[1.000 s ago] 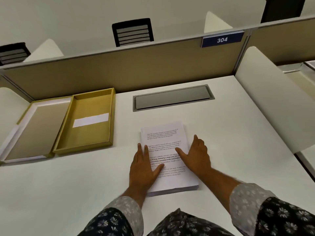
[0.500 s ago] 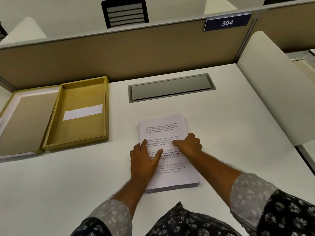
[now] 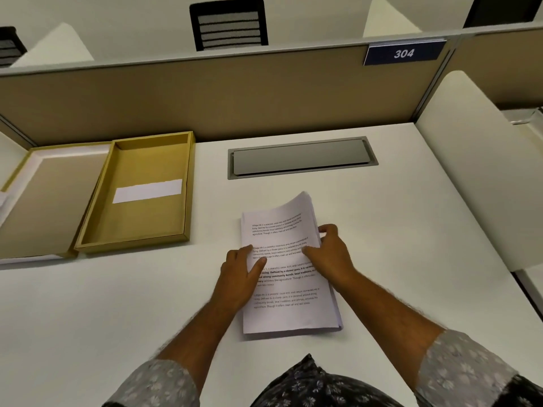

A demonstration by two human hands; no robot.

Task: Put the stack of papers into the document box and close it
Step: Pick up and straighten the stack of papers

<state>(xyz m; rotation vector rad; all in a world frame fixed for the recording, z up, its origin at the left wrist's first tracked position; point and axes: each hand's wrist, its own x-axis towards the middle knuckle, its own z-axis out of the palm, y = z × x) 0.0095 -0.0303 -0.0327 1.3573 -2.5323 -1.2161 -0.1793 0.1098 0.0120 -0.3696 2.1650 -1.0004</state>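
Observation:
A stack of printed white papers (image 3: 286, 304) lies on the white desk in front of me. My left hand (image 3: 239, 277) grips the stack's left edge, thumb on top of the sheets. My right hand (image 3: 330, 254) holds the right edge, fingers curled under it, and the far right corner of the stack is raised off the desk. The yellow-brown document box (image 3: 88, 227) lies open at the left: its tray holds a white label strip, and its hinged lid (image 3: 41, 201) lies flat further left.
A grey cable hatch (image 3: 301, 157) is set into the desk behind the papers. A tan partition (image 3: 205, 95) with a "304" sign closes the back, and a white side divider (image 3: 476, 171) stands at the right. Black chairs show beyond the partition.
Both hands shifted from lying flat on top of the stack to gripping its side edges. The far right corner of the stack has lifted off the desk.

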